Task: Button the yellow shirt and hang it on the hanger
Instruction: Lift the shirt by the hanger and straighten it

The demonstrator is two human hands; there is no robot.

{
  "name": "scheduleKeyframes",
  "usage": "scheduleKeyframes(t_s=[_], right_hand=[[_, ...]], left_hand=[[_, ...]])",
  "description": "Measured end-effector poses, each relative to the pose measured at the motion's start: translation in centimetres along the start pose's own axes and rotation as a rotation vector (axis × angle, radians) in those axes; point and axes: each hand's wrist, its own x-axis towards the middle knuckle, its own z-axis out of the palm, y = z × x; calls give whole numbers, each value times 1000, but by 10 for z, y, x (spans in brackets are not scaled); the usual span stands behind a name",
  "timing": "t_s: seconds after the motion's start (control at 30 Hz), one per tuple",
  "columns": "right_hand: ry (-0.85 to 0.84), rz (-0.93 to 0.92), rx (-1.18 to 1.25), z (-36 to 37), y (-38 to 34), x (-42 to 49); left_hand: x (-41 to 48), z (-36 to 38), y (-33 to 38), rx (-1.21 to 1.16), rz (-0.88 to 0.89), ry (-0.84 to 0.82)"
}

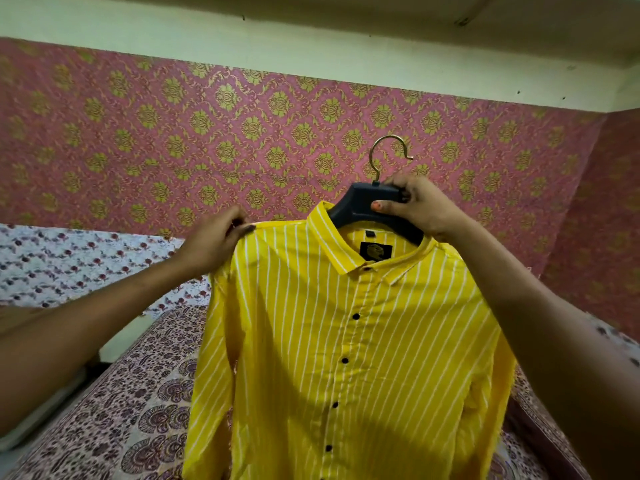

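At centre frame the buttoned yellow shirt (346,341), light and limp, hangs on the dark hanger (367,202), best held there, where the right hand (415,206) grips while left hand (218,240) fingers pinch its shoulder.

light: dim, warm indoor | shadows: soft on shirt (346,358) | edges: wide-angle bowed, slightly soft

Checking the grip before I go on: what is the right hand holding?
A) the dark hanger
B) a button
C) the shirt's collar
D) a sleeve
A: the right hand grips the dark hanger at its top, while the left hand pinches the yellow shirt at its shoulder.
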Motion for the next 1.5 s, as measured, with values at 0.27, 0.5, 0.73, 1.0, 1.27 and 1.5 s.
scheduleKeyframes(t_s=[0.27,0.5,0.73,1.0,1.27,1.5], right_hand=[[24,8,28,-6,15,-5],[52,18,7,-1,9,-1],[48,-36,15,20,-11,5],[39,203,-54,-41,44,-45],[-16,416,127,-36,87,-71],[32,414,117,-39,101,-75]], left_hand=[[-21,-10,-27,305,14,-541],[11,-20,28,62,52,-105],[71,6,115,-50,141,-399],[67,-1,101,-486,-41,-290],[74,-13,92,-429,-75,-139],[72,-22,83,-311,-73,-2]])
